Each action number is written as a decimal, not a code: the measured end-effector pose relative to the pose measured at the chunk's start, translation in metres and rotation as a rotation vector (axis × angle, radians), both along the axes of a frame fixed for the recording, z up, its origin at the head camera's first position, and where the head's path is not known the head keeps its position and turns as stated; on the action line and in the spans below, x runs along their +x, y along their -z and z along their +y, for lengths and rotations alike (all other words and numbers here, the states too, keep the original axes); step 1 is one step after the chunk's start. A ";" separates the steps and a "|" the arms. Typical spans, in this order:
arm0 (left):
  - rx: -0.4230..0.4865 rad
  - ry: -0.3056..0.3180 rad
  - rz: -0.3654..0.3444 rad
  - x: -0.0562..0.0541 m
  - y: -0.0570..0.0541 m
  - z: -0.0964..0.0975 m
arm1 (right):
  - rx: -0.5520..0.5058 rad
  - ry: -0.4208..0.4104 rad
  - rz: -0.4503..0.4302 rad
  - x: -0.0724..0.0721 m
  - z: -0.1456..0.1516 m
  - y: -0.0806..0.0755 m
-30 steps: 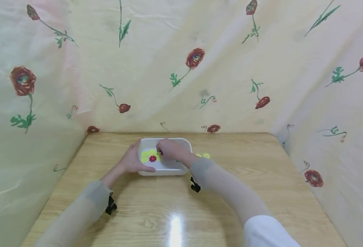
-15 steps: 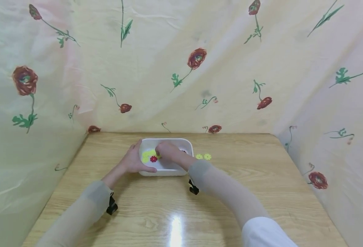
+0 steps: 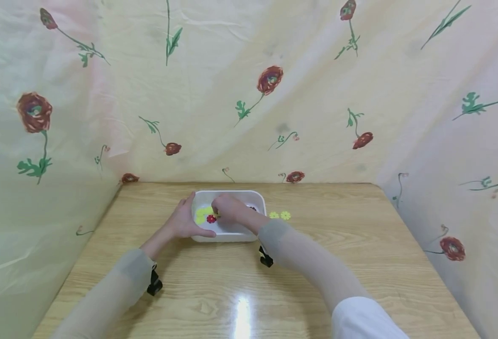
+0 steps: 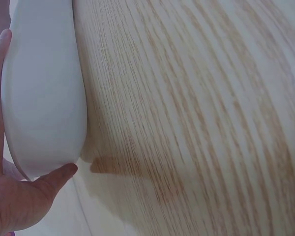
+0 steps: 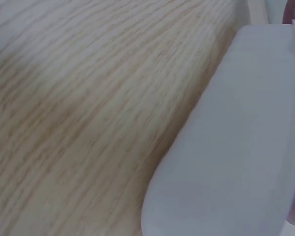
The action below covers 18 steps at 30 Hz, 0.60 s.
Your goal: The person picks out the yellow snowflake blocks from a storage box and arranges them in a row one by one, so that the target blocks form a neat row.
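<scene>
A white plastic tray [image 3: 227, 238] stands toward the back of the table. My left hand [image 3: 182, 220] grips its left end, thumb along the front wall and fingers at the back corner; the left wrist view shows this hand [image 4: 19, 196] against the tray wall [image 4: 46, 93]. My right hand [image 3: 230, 208] reaches down inside with bent fingers, and a yellow notched flower-shaped disc [image 3: 216, 215] shows at its fingertips, partly hidden. Several more yellow discs [image 3: 200, 215] and a red one [image 3: 211, 219] lie left of it. The right wrist view shows mostly the tray's outer wall [image 5: 231, 137].
Two yellow flower-shaped discs [image 3: 280, 215] lie on the wooden table [image 3: 198, 292] right of the tray. A dark red piece [image 3: 253, 208] shows in the tray behind the right wrist. A flower-printed cloth [image 3: 215, 94] hangs behind and at both sides.
My right hand has sunk a little and shifted slightly left among the yellow discs, uncovering the dark red piece. The left hand has kept its place on the tray.
</scene>
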<state>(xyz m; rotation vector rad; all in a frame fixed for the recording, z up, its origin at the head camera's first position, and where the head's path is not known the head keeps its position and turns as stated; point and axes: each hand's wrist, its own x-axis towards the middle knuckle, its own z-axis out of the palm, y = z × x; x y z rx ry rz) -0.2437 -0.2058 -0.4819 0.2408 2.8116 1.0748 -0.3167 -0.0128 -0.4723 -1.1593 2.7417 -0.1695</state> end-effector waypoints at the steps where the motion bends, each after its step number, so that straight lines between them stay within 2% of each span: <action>1: -0.004 0.001 0.004 -0.001 0.000 0.000 | -0.004 0.000 -0.004 0.000 0.001 -0.002; 6: -0.009 -0.001 0.018 -0.004 0.000 -0.001 | -0.021 0.019 -0.028 -0.002 0.012 -0.018; 11: -0.003 -0.015 0.010 -0.004 0.000 -0.003 | -0.039 0.021 -0.014 -0.005 0.027 -0.034; 18: 0.022 -0.015 -0.019 -0.001 0.002 0.000 | -0.065 0.071 -0.048 -0.011 0.049 -0.042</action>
